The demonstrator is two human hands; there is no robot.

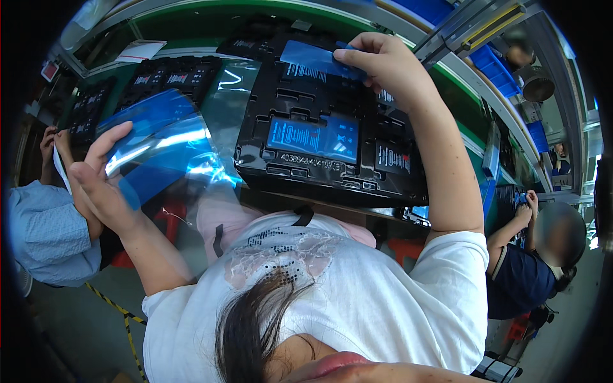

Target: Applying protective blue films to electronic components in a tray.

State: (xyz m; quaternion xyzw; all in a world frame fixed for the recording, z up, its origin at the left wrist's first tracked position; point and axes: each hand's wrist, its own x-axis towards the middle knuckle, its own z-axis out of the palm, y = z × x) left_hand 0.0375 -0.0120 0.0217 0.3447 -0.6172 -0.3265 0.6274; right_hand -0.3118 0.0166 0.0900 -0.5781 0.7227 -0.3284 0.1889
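Note:
My left hand (pixel 105 182) is closed around the edge of curved, see-through blue film (pixel 163 137), held up left of a black plastic tray (pixel 255 137). Flat black battery packs with white print lie in the tray's pockets. At the tray's far side, my right hand (pixel 393 67) pinches the right end of a blue film piece (pixel 306 56) that lies over one pack. Nearer to me, another pack (pixel 313 136) has blue film over its face. The pack at the near right (pixel 393 159) looks dark, with no blue on it.
Clear plastic sheeting (pixel 231 96) lies left of the tray. More black trays (pixel 175 73) with packs stand farther left on the green bench. Co-workers sit on both sides, one in a light blue top (pixel 54 233), one in dark blue (pixel 527 284). Blue bins (pixel 495 70) are at the right.

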